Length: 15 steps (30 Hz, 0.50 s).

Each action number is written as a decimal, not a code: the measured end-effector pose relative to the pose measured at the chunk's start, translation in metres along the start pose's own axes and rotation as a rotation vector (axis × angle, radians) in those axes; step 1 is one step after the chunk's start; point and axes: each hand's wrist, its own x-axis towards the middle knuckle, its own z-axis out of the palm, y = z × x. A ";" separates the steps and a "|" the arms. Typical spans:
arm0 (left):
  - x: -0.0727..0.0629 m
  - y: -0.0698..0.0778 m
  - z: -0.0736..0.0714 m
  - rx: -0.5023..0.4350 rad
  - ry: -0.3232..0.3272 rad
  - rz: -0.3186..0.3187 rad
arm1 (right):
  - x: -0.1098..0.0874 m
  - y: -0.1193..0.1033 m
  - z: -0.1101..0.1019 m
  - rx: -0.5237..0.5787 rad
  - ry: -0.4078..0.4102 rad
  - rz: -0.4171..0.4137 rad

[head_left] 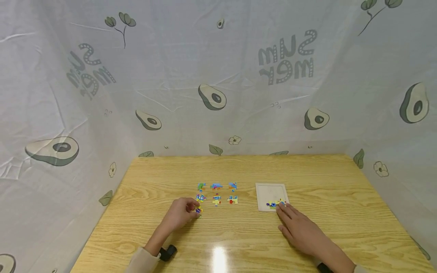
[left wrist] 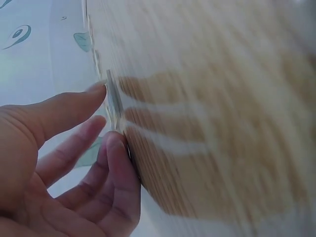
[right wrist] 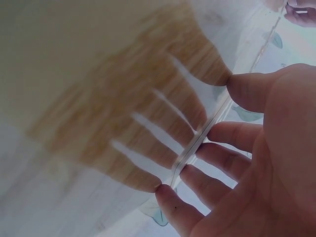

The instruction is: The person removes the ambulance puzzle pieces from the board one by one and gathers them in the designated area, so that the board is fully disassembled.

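Observation:
My left hand [head_left: 180, 214] pinches a yellow and purple jigsaw piece [head_left: 198, 210] by its edges, at the front left of the laid-out pieces. Seen edge-on in the left wrist view, that thin piece [left wrist: 114, 101] sits between thumb and fingertips, close over the tabletop. On the right, a square pale puzzle tray [head_left: 269, 191] lies flat, with colourful joined pieces [head_left: 273, 204] along its near edge. My right hand [head_left: 300, 229] lies with straight fingers over the tray's near right corner, fingertips on those pieces. Its fingers partly cover them.
Several loose jigsaw pieces lie in rows left of the tray, among them a blue and orange one [head_left: 233, 186] and a yellow and red one [head_left: 233, 200]. The wooden table [head_left: 239, 231] ends at a patterned curtain [head_left: 177, 76] at the back and sides.

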 end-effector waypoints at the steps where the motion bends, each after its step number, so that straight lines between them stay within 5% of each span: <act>1: 0.000 0.001 0.000 -0.001 0.000 -0.004 | 0.000 0.000 0.000 -0.001 0.001 -0.001; 15: 0.000 0.007 0.003 -0.007 0.016 -0.032 | 0.000 0.000 0.000 -0.004 0.005 -0.002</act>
